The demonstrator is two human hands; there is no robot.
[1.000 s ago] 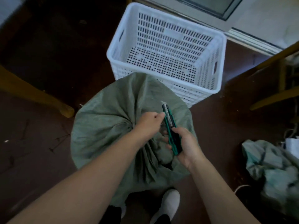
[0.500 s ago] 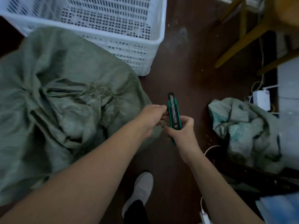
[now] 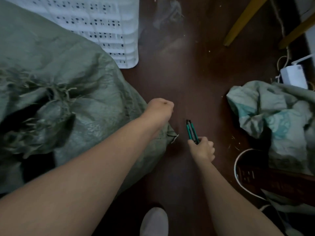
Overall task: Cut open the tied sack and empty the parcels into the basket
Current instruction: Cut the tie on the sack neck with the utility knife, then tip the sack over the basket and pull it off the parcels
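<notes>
Our right grip [image 3: 201, 148] curls tight round the butt of the knife [image 3: 191, 131], whose green and black body points away from us over the bare floor [image 3: 187, 74]. Our left grip [image 3: 159, 109] is balled into a fist with nothing showing in it, and hangs just above the right edge of the sack [image 3: 76, 68].

The sack fills the left side. It is dull green woven plastic, creased, its frayed mouth bunched into folds. Its lower corner juts between our two arms, near the knife but apart from it. The basket [image 3: 122, 40] stands behind the sack and touches it. It is white moulded plastic with rows of small holes.

To the right lies a crumpled pale green bag [image 3: 272, 116], slumped over a dark crate [image 3: 255, 178] with a white cable looped round it. Beyond are a small white box [image 3: 294, 75] and two yellow wooden legs [image 3: 243, 19]. A white shoe [image 3: 154, 222] shows at the bottom edge. The floor is dark brown, smooth and flecked with bits of fibre.
</notes>
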